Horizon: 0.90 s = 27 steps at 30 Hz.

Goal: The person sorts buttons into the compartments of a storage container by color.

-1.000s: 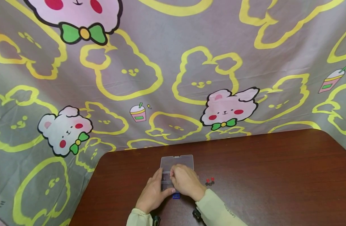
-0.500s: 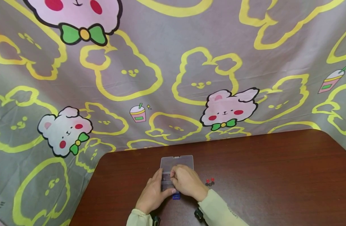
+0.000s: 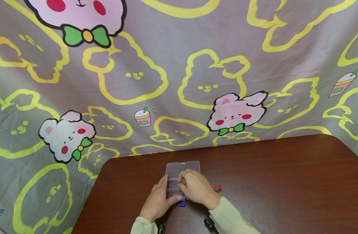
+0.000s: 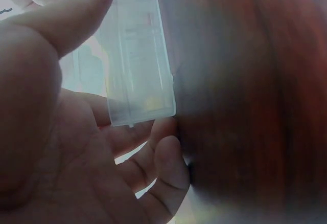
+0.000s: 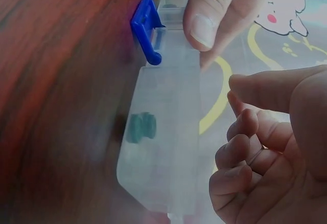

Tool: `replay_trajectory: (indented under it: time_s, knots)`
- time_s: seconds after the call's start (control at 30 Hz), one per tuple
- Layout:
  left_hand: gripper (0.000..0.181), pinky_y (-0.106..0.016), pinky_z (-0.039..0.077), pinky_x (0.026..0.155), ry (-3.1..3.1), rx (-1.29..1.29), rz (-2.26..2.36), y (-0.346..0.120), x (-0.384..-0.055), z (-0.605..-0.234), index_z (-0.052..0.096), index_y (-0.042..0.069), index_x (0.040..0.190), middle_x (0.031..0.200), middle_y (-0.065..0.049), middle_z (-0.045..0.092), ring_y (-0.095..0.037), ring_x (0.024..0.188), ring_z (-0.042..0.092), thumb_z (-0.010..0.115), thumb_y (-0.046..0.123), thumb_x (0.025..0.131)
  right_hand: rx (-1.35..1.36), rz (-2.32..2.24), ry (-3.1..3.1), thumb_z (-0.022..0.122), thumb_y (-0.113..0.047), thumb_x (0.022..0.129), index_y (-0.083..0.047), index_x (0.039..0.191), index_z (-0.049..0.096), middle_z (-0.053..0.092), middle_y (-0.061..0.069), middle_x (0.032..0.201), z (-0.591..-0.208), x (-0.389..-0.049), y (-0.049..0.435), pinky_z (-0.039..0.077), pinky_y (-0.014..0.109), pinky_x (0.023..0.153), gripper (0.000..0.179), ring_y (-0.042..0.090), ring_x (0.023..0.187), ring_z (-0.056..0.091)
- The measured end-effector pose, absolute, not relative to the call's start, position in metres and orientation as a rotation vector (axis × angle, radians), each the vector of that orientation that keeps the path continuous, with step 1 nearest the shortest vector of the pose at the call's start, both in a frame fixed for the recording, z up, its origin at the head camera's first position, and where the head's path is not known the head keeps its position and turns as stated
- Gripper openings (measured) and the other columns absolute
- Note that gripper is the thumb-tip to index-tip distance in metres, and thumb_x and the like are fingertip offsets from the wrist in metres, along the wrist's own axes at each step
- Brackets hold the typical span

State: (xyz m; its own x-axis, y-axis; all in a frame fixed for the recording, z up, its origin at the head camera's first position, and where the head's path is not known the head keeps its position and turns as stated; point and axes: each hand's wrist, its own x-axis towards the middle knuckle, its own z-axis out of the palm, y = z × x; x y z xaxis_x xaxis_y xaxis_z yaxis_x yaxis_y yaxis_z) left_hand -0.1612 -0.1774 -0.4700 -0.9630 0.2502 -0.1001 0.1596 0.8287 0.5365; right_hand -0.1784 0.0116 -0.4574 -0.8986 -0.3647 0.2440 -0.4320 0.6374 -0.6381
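Note:
A clear plastic compartment box (image 3: pixel 172 194) stands on the table with its lid (image 3: pixel 173 169) raised at the back. On its front side is a blue latch (image 5: pixel 145 27). My left hand (image 3: pixel 159 198) grips the box from the left, fingers along the side and thumb at the front edge near the latch. Over the right part of the box is my right hand (image 3: pixel 197 188), fingers curled and thumb tip against the index finger. Nothing shows between those fingertips in the right wrist view. A dark green patch (image 5: pixel 141 127) shows through the box's wall.
Several small red and black pieces (image 3: pixel 219 187) lie on the brown wooden table (image 3: pixel 269 182), just right of my right hand. Behind the table hangs a grey patterned cloth (image 3: pixel 173 81). Dark straps with small devices (image 3: pixel 209 222) sit at the wrists.
My right hand has shifted slightly to the right over the box, and its forearm now partly covers the small red and black pieces. My left hand and the box stay where they were.

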Motion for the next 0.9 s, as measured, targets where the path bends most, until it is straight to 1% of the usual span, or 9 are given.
replay_trajectory:
  time_s: [0.2,0.37,0.5,0.73,0.9]
  knots:
    - [0.1,-0.062,0.036,0.108,2.867,0.328,0.801,-0.177,-0.161,-0.472,0.031,-0.009,0.152,0.154,-0.03,0.035,-0.055,0.135,0.038,0.076,0.051,0.086,0.676,1.107,-2.753,0.075,-0.014,0.091,-0.015,0.086,0.067,0.052,-0.011,0.076,-0.455,-0.176,0.017,0.043,0.022,0.058,0.009,0.003,0.067,0.047]
    - [0.101,-0.061,0.035,0.109,2.871,0.318,0.799,-0.177,-0.161,-0.472,0.031,-0.009,0.152,0.155,-0.029,0.036,-0.054,0.136,0.038,0.075,0.053,0.086,0.683,1.087,-2.738,0.074,-0.015,0.091,-0.016,0.086,0.067,0.05,-0.011,0.075,-0.452,-0.175,0.023,0.042,0.022,0.058,0.008,0.004,0.066,0.046]
    - [0.1,-0.061,0.036,0.109,2.873,0.322,0.803,-0.177,-0.161,-0.471,0.032,-0.009,0.152,0.154,-0.029,0.036,-0.053,0.135,0.038,0.076,0.051,0.086,0.686,1.06,-2.708,0.074,-0.014,0.09,-0.017,0.085,0.067,0.049,-0.012,0.074,-0.45,-0.174,0.028,0.041,0.022,0.057,0.008,0.004,0.066,0.046]
    - [0.1,-0.059,0.037,0.108,2.874,0.324,0.796,-0.177,-0.161,-0.471,0.031,-0.009,0.152,0.154,-0.028,0.037,-0.049,0.135,0.041,0.076,0.051,0.085,0.67,1.063,-2.698,0.075,-0.015,0.09,-0.017,0.085,0.067,0.048,-0.012,0.074,-0.447,-0.171,0.036,0.041,0.022,0.058,0.01,0.005,0.067,0.045]
    - [0.1,-0.06,0.037,0.108,2.871,0.317,0.794,-0.177,-0.161,-0.47,0.031,-0.008,0.152,0.154,-0.028,0.036,-0.049,0.136,0.04,0.076,0.051,0.086,0.651,1.06,-2.696,0.075,-0.016,0.09,-0.017,0.086,0.067,0.049,-0.011,0.074,-0.445,-0.17,0.042,0.042,0.023,0.059,0.01,0.006,0.067,0.046]
